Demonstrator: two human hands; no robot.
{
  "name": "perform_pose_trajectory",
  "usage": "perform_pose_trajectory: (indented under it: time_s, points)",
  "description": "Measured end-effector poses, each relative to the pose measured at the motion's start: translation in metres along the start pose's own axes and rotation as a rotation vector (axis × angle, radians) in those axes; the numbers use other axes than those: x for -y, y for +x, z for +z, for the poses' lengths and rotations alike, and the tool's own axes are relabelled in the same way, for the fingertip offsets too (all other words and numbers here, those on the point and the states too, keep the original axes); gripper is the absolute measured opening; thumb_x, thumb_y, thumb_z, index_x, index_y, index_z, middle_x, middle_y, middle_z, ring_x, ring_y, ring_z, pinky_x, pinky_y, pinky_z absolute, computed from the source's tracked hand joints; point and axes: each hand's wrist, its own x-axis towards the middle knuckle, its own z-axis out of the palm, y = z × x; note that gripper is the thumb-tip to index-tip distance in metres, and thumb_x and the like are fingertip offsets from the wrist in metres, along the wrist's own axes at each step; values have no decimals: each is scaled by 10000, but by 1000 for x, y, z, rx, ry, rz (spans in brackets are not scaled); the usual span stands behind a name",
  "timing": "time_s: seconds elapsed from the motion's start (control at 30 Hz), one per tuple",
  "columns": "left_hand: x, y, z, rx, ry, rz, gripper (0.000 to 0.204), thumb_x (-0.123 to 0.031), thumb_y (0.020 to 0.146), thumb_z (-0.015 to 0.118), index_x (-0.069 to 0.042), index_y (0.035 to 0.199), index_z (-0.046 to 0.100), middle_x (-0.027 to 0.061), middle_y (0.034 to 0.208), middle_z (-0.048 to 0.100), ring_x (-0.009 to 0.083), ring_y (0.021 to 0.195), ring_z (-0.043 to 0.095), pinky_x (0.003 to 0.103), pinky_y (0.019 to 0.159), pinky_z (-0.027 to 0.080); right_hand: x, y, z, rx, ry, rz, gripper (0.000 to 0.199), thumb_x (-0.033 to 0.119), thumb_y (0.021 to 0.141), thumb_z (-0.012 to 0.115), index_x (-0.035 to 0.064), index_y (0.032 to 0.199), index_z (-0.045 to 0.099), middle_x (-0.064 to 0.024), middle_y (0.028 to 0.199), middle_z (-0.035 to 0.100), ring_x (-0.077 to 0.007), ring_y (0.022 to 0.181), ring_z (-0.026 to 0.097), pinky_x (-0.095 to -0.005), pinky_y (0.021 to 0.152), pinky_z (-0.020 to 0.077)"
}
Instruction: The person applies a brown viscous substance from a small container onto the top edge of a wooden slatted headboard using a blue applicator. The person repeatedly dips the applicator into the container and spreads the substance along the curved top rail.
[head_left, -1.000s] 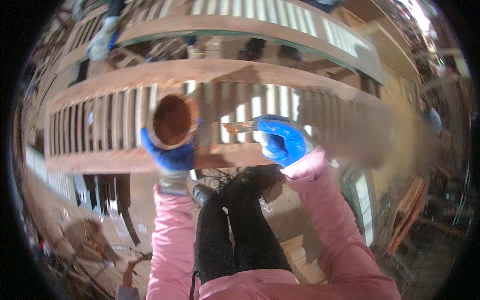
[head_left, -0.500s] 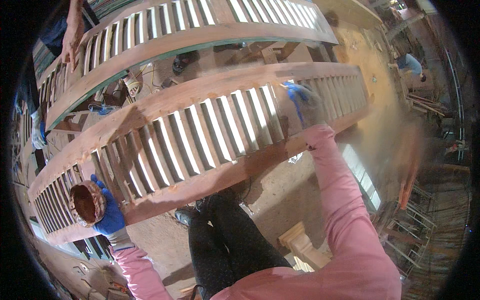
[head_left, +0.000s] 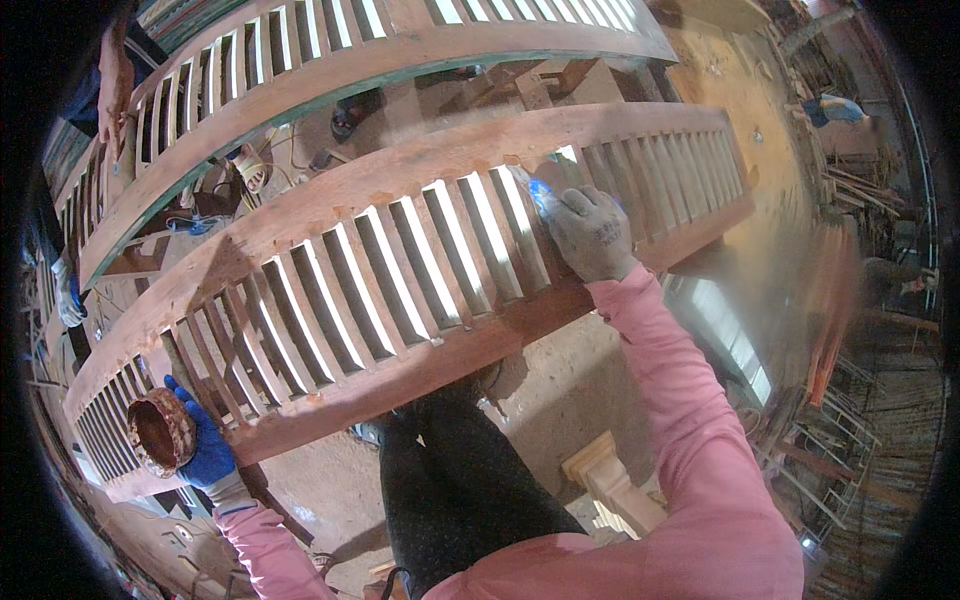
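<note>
A long slatted wooden panel (head_left: 420,165) with reddish-brown rails stretches across in front of me. At its left end my left hand (head_left: 210,445), in a blue-coated glove, holds a round, crusted brown bowl (head_left: 162,432) tilted so that its brown inside shows. My right hand (head_left: 595,235) is closed over the slats right of the panel's middle, its grey glove back facing up. A small pale bit shows beside the blue fingertips, but what the fingers grip is mostly hidden. Darker brown smears mark the upper rail near the slat ends.
A second slatted panel (head_left: 330,72) lies parallel beyond mine. At the far left another person's bare hand (head_left: 115,105) and gloved hand (head_left: 68,295) appear beside it. A pale moulded wood piece (head_left: 615,480) is by my legs. Another person (head_left: 835,110) is at the far right.
My right hand has moved left along the slats and turned, its glove back now showing clearly. The left hand still holds the bowl, shifted slightly down and left in view.
</note>
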Motion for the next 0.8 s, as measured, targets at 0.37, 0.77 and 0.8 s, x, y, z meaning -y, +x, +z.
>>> perform_pose_trajectory:
  time_s: [0.37, 0.77, 0.8]
  points:
    - [8, 11, -34, 109, 347, 114, 696, -402, 1115, 396, -46, 1666, 163, 221, 1726, 173, 387, 1594, 191, 567, 1286, 244, 6, 4, 3, 0, 121, 132, 331, 127, 888, 707, 163, 1216, 742, -68, 856, 623, -293, 813, 654, -432, 694, 538]
    - [7, 12, -39, 109, 375, 113, 647, -337, 1126, 379, -30, 1658, 178, 214, 1708, 237, 372, 1573, 260, 526, 1269, 309, 5, -5, -3, -7, 139, 184, 293, 185, 927, 703, 164, 1218, 730, -77, 884, 652, -302, 830, 671, -451, 710, 541]
    - [10, 13, -43, 157, 491, 149, 645, -330, 1126, 383, -22, 1655, 181, 214, 1705, 245, 371, 1569, 268, 520, 1269, 312, 4, -3, -2, -31, 141, 198, 308, 187, 923, 699, 171, 1230, 724, -70, 905, 667, -299, 833, 680, -448, 708, 550]
